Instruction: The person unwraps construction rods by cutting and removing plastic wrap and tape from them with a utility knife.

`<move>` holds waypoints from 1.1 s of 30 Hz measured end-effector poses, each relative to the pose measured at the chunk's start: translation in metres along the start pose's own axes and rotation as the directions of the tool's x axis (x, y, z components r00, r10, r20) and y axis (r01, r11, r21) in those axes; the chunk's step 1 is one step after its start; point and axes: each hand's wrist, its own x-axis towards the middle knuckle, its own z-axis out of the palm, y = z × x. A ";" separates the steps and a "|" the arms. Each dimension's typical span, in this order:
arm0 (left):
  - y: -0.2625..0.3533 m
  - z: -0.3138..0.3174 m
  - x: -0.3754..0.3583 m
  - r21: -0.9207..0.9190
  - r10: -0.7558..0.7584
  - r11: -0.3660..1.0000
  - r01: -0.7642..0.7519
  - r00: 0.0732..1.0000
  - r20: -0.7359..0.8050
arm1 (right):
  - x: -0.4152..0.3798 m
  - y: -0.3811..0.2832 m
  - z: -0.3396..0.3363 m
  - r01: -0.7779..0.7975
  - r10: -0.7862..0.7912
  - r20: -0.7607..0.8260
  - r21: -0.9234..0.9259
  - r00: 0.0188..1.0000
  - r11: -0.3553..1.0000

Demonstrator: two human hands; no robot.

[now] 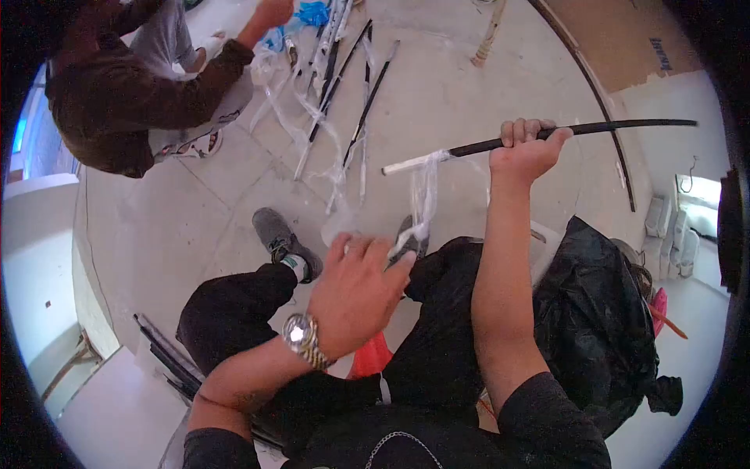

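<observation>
My right hand (pixel 531 148) is wrapped around a long, thin black strip (pixel 625 126), held out level over the floor. The left end of the strip looks white or silvery. From that end a band of clear plastic film (pixel 423 191) hangs down towards my left hand (pixel 355 293). The film's lower end meets the thumb and fingertips of this hand, which are closed on it. A metal watch is on my left wrist.
More black strips (pixel 367 109) and loose film lie on the floor ahead, beside a crouching person (pixel 133 102). A black plastic bag (pixel 590 313) stands at my right. Further dark strips (pixel 168 352) lie at my left. A cardboard sheet (pixel 652 39) is at upper right.
</observation>
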 end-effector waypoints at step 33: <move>-0.058 0.049 0.035 -0.400 -0.273 0.912 0.090 0.861 -0.429 | -0.063 0.039 0.028 -0.341 0.353 0.119 -0.111 0.928 0.934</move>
